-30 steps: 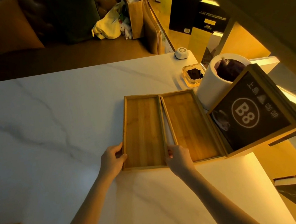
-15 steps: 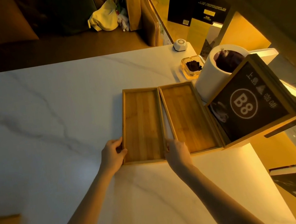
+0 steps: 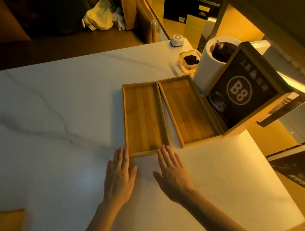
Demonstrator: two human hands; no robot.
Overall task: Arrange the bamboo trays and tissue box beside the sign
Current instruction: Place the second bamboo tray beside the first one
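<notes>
The left tray point(image 3: 143, 117) now lies free on the table point(image 3: 40, 110), long side just beside the right tray point(image 3: 187, 108), which sits against the sign point(image 3: 241, 92) near the table's right edge. A second ago both hands gripped the left tray's near corners; now they have let go and lie flat. The left hand point(image 3: 119, 175) and right hand point(image 3: 171, 171) are empty, fingers straight and slightly apart, fingertips point(image 3: 122, 152) just at the tray's near rim. The trays look placed; the white tissue box point(image 3: 212, 62) stands behind the sign.
</notes>
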